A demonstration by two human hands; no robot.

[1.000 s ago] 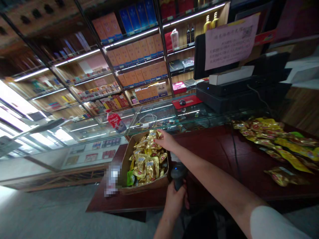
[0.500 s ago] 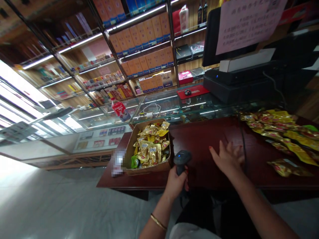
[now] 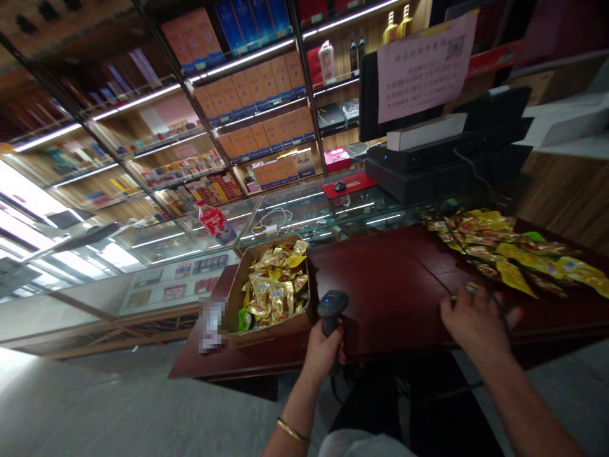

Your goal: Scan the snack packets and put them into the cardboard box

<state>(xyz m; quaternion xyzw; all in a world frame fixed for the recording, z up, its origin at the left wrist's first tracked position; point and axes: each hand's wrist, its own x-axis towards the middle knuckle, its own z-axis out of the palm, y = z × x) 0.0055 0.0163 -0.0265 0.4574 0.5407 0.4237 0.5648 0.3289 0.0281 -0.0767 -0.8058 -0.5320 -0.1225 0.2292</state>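
My left hand [image 3: 325,346] is wrapped round the handle of a dark barcode scanner [image 3: 333,304], held upright near the front edge of the dark red table. My right hand [image 3: 480,324], palm down at the right, grips a gold snack packet [image 3: 469,287]; only a sliver of it shows past the fingers, and the rest is hidden beneath the hand. Behind that hand lies a spread pile of gold and yellow snack packets [image 3: 511,254]. To the left of the scanner stands an open cardboard box [image 3: 266,333] filled with similar packets [image 3: 271,295].
A glass counter [image 3: 304,212] runs behind the table [image 3: 375,285], bearing a red-labelled bottle [image 3: 216,222], a white cable [image 3: 276,222] and a mouse [image 3: 339,186] on a red pad. At the back right stands a monitor [image 3: 368,95] with a pink notice. Stocked shelves rise behind.
My right hand has moved right and come down over the separate packet, which it now mostly covers. The view has turned somewhat right. My left hand still holds the scanner.
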